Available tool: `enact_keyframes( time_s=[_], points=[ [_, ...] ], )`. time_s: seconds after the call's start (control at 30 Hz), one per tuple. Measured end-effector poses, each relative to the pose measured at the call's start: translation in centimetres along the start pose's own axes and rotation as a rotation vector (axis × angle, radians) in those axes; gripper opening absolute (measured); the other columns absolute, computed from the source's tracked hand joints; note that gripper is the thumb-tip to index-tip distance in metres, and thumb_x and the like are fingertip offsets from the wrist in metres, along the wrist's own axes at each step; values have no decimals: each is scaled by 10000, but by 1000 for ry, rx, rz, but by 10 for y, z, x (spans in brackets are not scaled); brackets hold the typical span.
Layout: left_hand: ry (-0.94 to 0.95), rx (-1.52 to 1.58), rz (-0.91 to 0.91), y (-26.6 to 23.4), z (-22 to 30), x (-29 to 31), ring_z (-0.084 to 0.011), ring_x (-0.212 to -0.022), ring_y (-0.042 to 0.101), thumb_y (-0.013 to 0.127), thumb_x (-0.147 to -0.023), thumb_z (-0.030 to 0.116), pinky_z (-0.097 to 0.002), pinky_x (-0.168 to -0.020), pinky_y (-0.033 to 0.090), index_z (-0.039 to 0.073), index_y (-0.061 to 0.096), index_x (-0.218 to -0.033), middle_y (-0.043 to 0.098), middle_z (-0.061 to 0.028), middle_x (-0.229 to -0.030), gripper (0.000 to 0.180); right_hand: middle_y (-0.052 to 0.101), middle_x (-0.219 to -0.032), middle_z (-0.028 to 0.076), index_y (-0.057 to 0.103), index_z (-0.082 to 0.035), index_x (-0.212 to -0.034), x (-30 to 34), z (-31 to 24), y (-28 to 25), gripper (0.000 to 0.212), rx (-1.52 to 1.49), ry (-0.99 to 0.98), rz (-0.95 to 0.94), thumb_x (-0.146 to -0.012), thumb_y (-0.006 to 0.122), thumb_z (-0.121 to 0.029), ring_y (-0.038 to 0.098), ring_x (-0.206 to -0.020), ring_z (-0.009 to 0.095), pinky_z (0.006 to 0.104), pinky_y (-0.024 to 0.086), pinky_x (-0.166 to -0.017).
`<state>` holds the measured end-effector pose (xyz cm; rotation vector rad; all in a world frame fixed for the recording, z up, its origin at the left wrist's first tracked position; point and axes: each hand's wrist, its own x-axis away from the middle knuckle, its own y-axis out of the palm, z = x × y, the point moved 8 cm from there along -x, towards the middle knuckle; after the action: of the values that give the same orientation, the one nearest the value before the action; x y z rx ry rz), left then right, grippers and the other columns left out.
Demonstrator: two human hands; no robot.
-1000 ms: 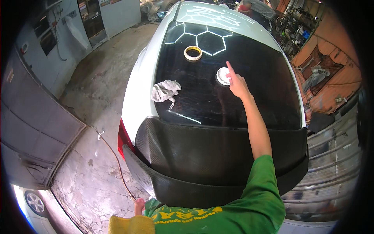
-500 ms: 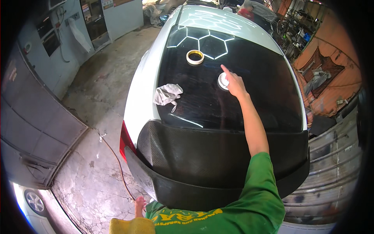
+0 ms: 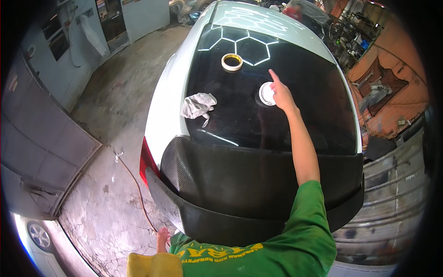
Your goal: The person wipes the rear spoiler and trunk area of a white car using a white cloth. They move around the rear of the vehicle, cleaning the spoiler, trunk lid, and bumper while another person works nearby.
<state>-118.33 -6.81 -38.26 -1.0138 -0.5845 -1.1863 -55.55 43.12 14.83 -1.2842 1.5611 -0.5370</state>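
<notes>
My right arm reaches over the dark rear window (image 3: 230,111) of a white car. On the glass, my right hand (image 3: 282,96) grips the right edge of a round white tub or lid (image 3: 266,94), its index finger pointing forward and the other fingers curled. Farther up the window lies a roll of masking tape (image 3: 231,67), pale outside with a yellow core. A crumpled grey-white cloth (image 3: 199,106) rests at the window's left edge. My left hand (image 3: 163,236) hangs low beside the car's rear corner, apart from these things; its fingers are too small to make out.
A black carbon-patterned spoiler (image 3: 240,184) stands between my body and the window. An orange-brown hose (image 3: 140,196) crosses the concrete floor at left. A grey metal gate (image 3: 41,134) borders the left side; corrugated metal sheets (image 3: 387,203) lie at right.
My right hand has shifted slightly right and forward in the picture, with the white round thing still at its fingers. The view has tilted a little; tape and cloth stay on the car.
</notes>
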Motion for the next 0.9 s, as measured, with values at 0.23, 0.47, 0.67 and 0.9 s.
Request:
enact_keyframes(
  time_s=[0.23,0.47,0.67,0.9],
  points=[
    [41,-35,21,0,21,-1,-158,-683,666,533,-962,367,-320,-490,485,154,623,-1177,709,-44,-940,316,667,-1131,142,273,-146,-1531,19,19,-28,746,-404,67,50,-847,413,117,660,-969,217,321,494,-902],
    [196,-165,47,-4,-39,-14,-223,-759,658,492,-951,375,-392,-603,513,107,658,-1100,694,-121,-929,348,595,-1285,105,314,-144,-1520,74,-56,-29,629,-1383,274,-51,-947,569,-199,583,-1104,191,346,444,-931],
    [276,-579,-3,-8,-81,-5,-322,-966,664,475,-932,360,-412,-842,515,94,692,-1108,705,-166,-993,386,623,-1202,111,313,-89,-1514,199,-195,14,620,-1075,57,-520,-1000,530,-359,602,-1044,157,308,441,-914],
    [230,-364,-96,-42,-114,-73,-277,-1012,663,564,-904,385,-395,-837,533,198,663,-1196,679,-117,-1151,361,687,-994,115,350,-124,-1494,259,-344,78,512,-749,-200,-751,-1004,497,-149,651,-851,209,327,483,-791]
  ],
)
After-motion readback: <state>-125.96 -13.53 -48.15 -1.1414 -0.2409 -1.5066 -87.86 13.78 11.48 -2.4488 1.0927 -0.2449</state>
